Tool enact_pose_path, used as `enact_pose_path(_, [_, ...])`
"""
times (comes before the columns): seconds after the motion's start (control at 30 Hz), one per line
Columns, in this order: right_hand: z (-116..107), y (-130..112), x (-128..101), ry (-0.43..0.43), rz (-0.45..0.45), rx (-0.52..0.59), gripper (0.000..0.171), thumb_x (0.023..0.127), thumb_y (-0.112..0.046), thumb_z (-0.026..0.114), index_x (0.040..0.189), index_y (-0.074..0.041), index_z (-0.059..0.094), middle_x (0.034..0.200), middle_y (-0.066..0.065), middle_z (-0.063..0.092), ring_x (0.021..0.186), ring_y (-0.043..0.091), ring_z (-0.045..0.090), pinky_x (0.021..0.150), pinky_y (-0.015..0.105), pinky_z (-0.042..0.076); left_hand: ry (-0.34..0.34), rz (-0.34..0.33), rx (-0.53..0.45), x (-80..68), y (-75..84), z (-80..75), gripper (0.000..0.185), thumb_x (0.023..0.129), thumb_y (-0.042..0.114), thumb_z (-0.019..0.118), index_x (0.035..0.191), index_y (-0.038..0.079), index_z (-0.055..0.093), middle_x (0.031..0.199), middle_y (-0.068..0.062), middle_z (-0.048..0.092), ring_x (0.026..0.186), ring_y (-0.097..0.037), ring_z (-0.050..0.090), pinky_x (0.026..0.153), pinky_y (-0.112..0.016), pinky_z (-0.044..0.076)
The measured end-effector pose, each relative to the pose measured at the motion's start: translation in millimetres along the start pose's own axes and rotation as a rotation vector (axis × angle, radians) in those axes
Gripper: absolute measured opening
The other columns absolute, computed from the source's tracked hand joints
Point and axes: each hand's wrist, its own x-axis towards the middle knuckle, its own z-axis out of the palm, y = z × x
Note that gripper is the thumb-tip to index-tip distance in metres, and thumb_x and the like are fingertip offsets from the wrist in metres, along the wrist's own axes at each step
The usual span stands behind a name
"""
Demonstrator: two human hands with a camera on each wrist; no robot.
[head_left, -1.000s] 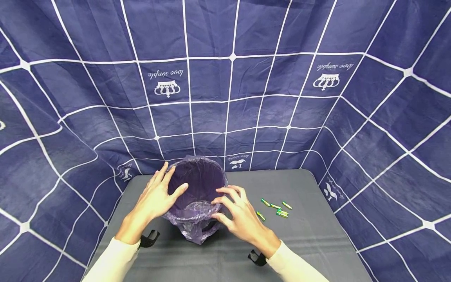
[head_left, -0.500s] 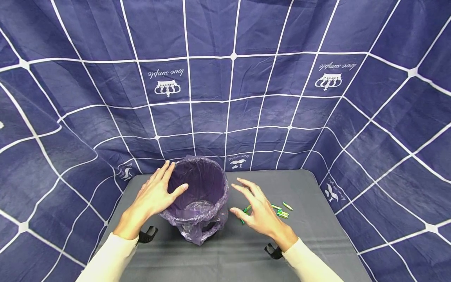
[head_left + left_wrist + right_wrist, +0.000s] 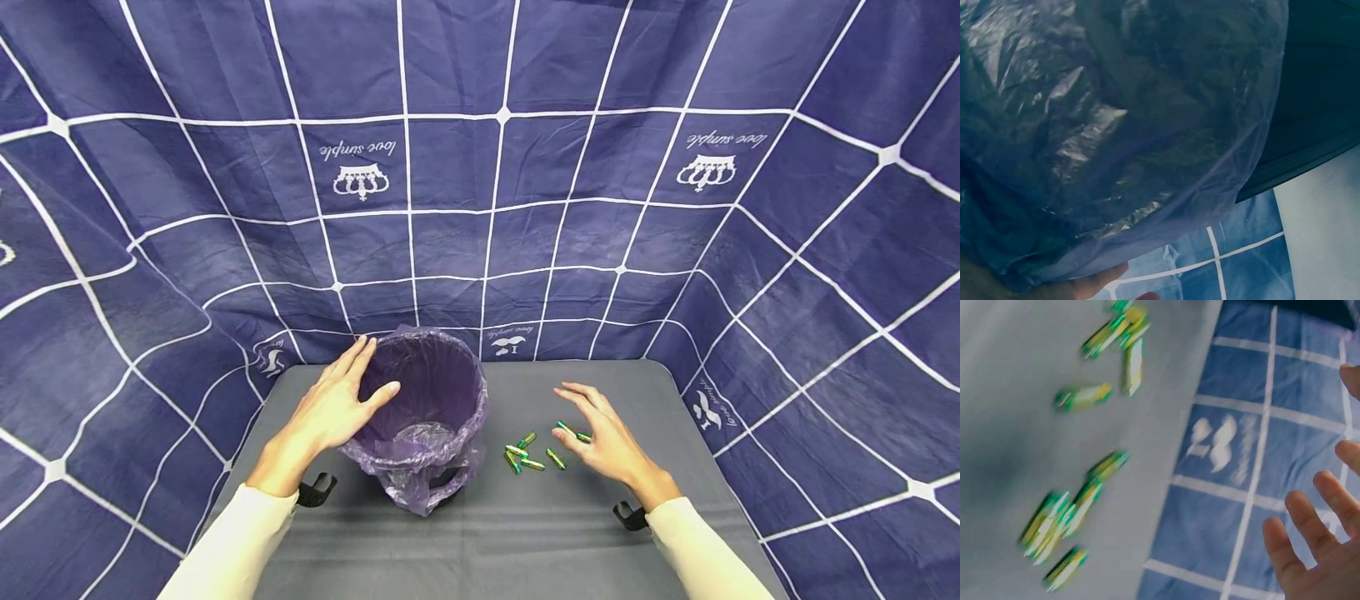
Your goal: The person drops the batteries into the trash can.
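A bin lined with a purple plastic bag (image 3: 480, 433) stands upright on the grey table, its mouth facing up. At its left rim is my left hand (image 3: 326, 412), fingers straight along the side and thumb stretched toward the mouth. The left wrist view shows the crinkled bag over the dark bin wall (image 3: 1322, 81). To the right, my right hand (image 3: 611, 442) hovers above the table with spread, relaxed fingers and holds nothing. Several green and yellow batteries (image 3: 532, 464) lie between it and the bin. More batteries (image 3: 1047, 525) lie under the right hand, partly hidden in the head view.
The grey table (image 3: 540, 542) has rounded back corners. A blue curtain (image 3: 450, 242) with white grid lines closes off the back and both sides. The bin stands close to the back curtain.
My right hand has left the bin's right rim and moved right over the batteries, uncovering a group of them near the bin. My left hand has stayed at the left rim.
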Motion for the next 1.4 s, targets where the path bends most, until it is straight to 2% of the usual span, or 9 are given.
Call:
enact_pose_path(0.27, [-11, 59, -28, -0.036, 0.098, -0.017, 0.063, 0.099, -0.013, 0.092, 0.159, -0.010, 0.070, 0.160, 0.019, 0.067, 0.148, 0.046, 0.065, 0.115, 0.067, 0.055, 0.004, -0.006, -0.007, 1.3, 1.1, 0.9, 0.101, 0.113, 0.075, 0.059, 0.189, 0.020, 0.022, 0.197, -0.014, 0.021, 0.175, -0.057, 0.031, 0.129, -0.084, 0.038])
enact_pose_path(0.4, [-12, 80, -39, -0.045, 0.125, 0.002, 0.058, 0.101, -0.008, 0.089, 0.157, -0.006, 0.071, 0.152, 0.021, 0.071, 0.123, 0.034, 0.072, 0.096, 0.049, 0.061, 0.001, -0.009, -0.016, 0.6, 1.1, 0.9, 0.101, 0.112, 0.075, 0.059, 0.189, 0.021, 0.022, 0.197, -0.013, 0.020, 0.176, -0.057, 0.031, 0.127, -0.085, 0.040])
enact_pose_path(0.5, [-1, 116, -49, -0.032, 0.087, 0.077, 0.054, 0.105, -0.011, 0.086, 0.157, -0.010, 0.073, 0.146, 0.019, 0.075, 0.103, 0.024, 0.067, 0.081, 0.034, 0.054, -0.001, -0.016, -0.025, 0.2, 0.2, 1.8, 0.100, 0.112, 0.075, 0.059, 0.189, 0.022, 0.022, 0.197, -0.012, 0.020, 0.175, -0.056, 0.032, 0.125, -0.086, 0.041])
enact_pose_path(0.63, [4, 125, -52, -0.059, 0.115, 0.057, 0.048, 0.105, -0.004, 0.083, 0.153, -0.009, 0.076, 0.139, 0.017, 0.079, 0.111, 0.032, 0.074, 0.088, 0.037, 0.058, 0.003, -0.020, -0.030, 0.7, -0.7, 2.5, 0.099, 0.112, 0.074, 0.060, 0.189, 0.023, 0.023, 0.197, -0.011, 0.021, 0.175, -0.056, 0.033, 0.125, -0.086, 0.042])
enact_pose_path(0.7, [-2, 107, -50, -0.086, 0.172, -0.002, 0.048, 0.100, 0.006, 0.084, 0.147, -0.003, 0.079, 0.134, 0.020, 0.080, 0.116, 0.040, 0.077, 0.092, 0.044, 0.061, 0.006, -0.019, -0.030, 1.6, -0.7, 2.6, 0.099, 0.112, 0.074, 0.060, 0.189, 0.023, 0.023, 0.197, -0.011, 0.021, 0.174, -0.057, 0.034, 0.126, -0.085, 0.041])
enact_pose_path(0.8, [3, 112, -52, -0.089, 0.187, -0.017, 0.045, 0.098, 0.010, 0.083, 0.142, -0.001, 0.082, 0.131, 0.019, 0.081, 0.115, 0.040, 0.078, 0.095, 0.044, 0.062, 0.008, -0.017, -0.033, 2.7, -0.8, 2.5, 0.099, 0.112, 0.073, 0.061, 0.189, 0.022, 0.022, 0.197, -0.011, 0.021, 0.174, -0.057, 0.034, 0.127, -0.085, 0.040])
enact_pose_path(1.03, [11, 124, -54, -0.126, 0.194, -0.035, 0.040, 0.093, 0.012, 0.081, 0.129, -0.005, 0.089, 0.124, 0.015, 0.081, 0.106, 0.031, 0.076, 0.089, 0.038, 0.060, 0.016, -0.017, -0.042, 2.7, -1.2, 1.6, 0.098, 0.113, 0.071, 0.062, 0.188, 0.022, 0.024, 0.196, -0.012, 0.022, 0.174, -0.056, 0.034, 0.128, -0.084, 0.040])
enact_pose_path(1.2, [24, 155, -65, -0.053, 0.095, 0.031, 0.034, 0.091, 0.008, 0.082, 0.120, -0.007, 0.091, 0.116, 0.013, 0.077, 0.094, 0.020, 0.071, 0.080, 0.030, 0.055, 0.017, -0.015, -0.038, 2.3, 0.1, 1.1, 0.098, 0.113, 0.070, 0.063, 0.188, 0.021, 0.024, 0.196, -0.013, 0.023, 0.174, -0.057, 0.035, 0.128, -0.083, 0.040])
enact_pose_path(1.4, [35, 184, -75, -0.008, 0.070, 0.095, 0.031, 0.089, 0.000, 0.086, 0.119, -0.004, 0.091, 0.124, 0.015, 0.077, 0.089, 0.004, 0.066, 0.078, 0.017, 0.051, 0.013, -0.022, -0.041, 2.6, -1.2, 4.0, 0.099, 0.113, 0.070, 0.062, 0.189, 0.021, 0.023, 0.196, -0.012, 0.023, 0.174, -0.057, 0.036, 0.128, -0.083, 0.041])
